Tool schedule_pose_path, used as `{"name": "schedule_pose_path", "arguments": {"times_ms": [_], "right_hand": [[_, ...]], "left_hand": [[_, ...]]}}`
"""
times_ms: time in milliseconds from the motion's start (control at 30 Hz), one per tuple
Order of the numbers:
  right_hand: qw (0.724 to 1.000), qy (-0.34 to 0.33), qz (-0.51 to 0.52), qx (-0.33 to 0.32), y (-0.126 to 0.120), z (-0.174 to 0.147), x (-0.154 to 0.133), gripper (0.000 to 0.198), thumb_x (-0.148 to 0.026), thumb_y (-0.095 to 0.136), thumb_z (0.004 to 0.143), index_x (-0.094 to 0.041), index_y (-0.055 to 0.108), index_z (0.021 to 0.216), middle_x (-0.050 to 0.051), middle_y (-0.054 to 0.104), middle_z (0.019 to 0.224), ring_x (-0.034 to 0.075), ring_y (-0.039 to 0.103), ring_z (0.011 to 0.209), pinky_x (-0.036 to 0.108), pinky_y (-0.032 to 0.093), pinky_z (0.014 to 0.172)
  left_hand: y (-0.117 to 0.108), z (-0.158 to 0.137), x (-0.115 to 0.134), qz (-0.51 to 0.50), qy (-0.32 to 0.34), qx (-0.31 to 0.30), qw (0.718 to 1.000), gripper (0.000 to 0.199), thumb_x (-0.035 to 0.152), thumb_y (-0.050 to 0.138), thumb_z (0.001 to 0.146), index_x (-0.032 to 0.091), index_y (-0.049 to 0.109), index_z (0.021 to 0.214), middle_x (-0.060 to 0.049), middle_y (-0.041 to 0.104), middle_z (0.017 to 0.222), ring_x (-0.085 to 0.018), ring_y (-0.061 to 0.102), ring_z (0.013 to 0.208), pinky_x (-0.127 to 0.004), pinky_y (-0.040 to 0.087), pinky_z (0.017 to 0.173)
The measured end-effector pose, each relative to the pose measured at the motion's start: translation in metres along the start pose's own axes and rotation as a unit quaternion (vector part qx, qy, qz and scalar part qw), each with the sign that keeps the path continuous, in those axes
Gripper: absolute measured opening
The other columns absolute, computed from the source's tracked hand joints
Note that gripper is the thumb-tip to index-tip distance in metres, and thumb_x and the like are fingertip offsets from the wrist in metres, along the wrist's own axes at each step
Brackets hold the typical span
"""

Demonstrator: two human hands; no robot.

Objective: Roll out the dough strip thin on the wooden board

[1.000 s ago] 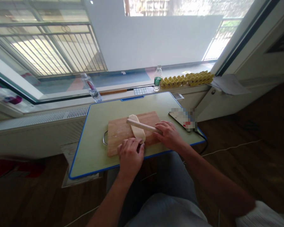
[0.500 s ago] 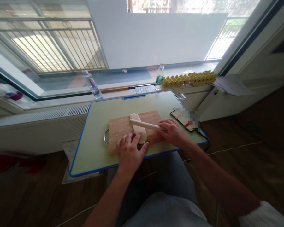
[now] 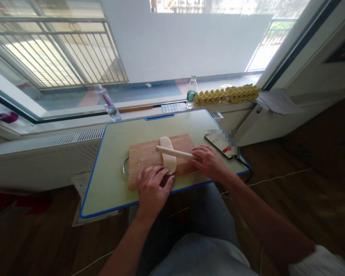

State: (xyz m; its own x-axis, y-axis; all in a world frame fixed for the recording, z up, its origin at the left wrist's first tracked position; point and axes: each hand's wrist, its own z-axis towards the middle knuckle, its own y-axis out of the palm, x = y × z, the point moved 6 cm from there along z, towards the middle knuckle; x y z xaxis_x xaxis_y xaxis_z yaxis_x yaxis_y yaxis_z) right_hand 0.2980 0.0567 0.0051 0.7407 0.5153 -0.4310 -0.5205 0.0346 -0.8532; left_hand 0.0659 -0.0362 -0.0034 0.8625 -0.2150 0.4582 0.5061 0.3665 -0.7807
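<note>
While the left hand (image 3: 151, 188) lies flat with fingers spread on the near edge of the cutting board (image 3: 145, 158), its fingertips touch the near end of the dough (image 3: 168, 155). Just right of that, the right hand (image 3: 208, 162) closes over the right end of the rolling pin (image 3: 174, 153), which lies across the dough between both hands. Beyond the right hand rests a phone (image 3: 220, 143) on the table (image 3: 115, 142). Farther off stand two bottles (image 3: 191, 92) on the sill.
</note>
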Motion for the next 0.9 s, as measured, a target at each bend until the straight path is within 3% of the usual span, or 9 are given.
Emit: {"name": "schedule_pose_path", "arguments": {"times_ms": [200, 467, 633, 767, 900], "right_hand": [[1.0, -0.006, 0.013, -0.01, 0.001, -0.006, -0.001, 0.02, -0.037, 0.074, 0.097, -0.028, 0.079, 0.115, 0.006, 0.077, 0.129, 0.03, 0.062, 0.127, 0.052, 0.043, 0.117], [1.0, -0.005, 0.012, -0.011, 0.001, -0.008, -0.003, 0.019, -0.039, 0.074, 0.098, -0.03, 0.078, 0.114, 0.005, 0.076, 0.13, 0.031, 0.062, 0.129, 0.053, 0.042, 0.119], [1.0, -0.009, 0.01, -0.008, -0.003, -0.011, -0.005, 0.019, -0.038, 0.075, 0.098, -0.029, 0.079, 0.115, 0.006, 0.077, 0.129, 0.031, 0.062, 0.128, 0.053, 0.043, 0.118], [1.0, -0.016, 0.004, -0.009, -0.007, -0.018, -0.008, 0.023, -0.038, 0.076, 0.097, -0.03, 0.078, 0.119, 0.007, 0.075, 0.134, 0.032, 0.06, 0.133, 0.054, 0.042, 0.118], [0.999, -0.037, -0.006, -0.026, -0.005, -0.02, -0.019, 0.025, -0.037, 0.079, 0.095, -0.031, 0.078, 0.119, 0.006, 0.073, 0.14, 0.035, 0.054, 0.141, 0.057, 0.038, 0.121]], "left_hand": [[-0.002, 0.0, 0.001, -0.025, -0.002, 0.017, 1.0, 0.02, 0.036, 0.064, 0.102, 0.031, 0.083, 0.107, -0.005, 0.08, 0.119, -0.027, 0.066, 0.119, -0.05, 0.044, 0.114], [-0.002, 0.02, 0.001, -0.023, -0.027, -0.04, 0.999, 0.01, 0.037, 0.073, 0.094, 0.033, 0.082, 0.092, -0.003, 0.08, 0.113, -0.029, 0.065, 0.115, -0.052, 0.046, 0.105], [0.002, 0.018, 0.006, 0.005, -0.046, -0.05, 0.998, 0.009, 0.035, 0.074, 0.092, 0.032, 0.081, 0.087, -0.003, 0.08, 0.111, -0.03, 0.065, 0.112, -0.053, 0.047, 0.103], [-0.016, 0.008, 0.004, -0.028, -0.025, -0.012, 0.999, 0.017, 0.038, 0.066, 0.097, 0.033, 0.082, 0.095, -0.003, 0.08, 0.113, -0.029, 0.066, 0.117, -0.05, 0.046, 0.109], [-0.053, 0.02, -0.01, -0.028, -0.049, 0.107, 0.993, 0.029, 0.044, 0.056, 0.103, 0.027, 0.078, 0.111, -0.006, 0.078, 0.116, -0.026, 0.067, 0.118, -0.044, 0.045, 0.114]]}}
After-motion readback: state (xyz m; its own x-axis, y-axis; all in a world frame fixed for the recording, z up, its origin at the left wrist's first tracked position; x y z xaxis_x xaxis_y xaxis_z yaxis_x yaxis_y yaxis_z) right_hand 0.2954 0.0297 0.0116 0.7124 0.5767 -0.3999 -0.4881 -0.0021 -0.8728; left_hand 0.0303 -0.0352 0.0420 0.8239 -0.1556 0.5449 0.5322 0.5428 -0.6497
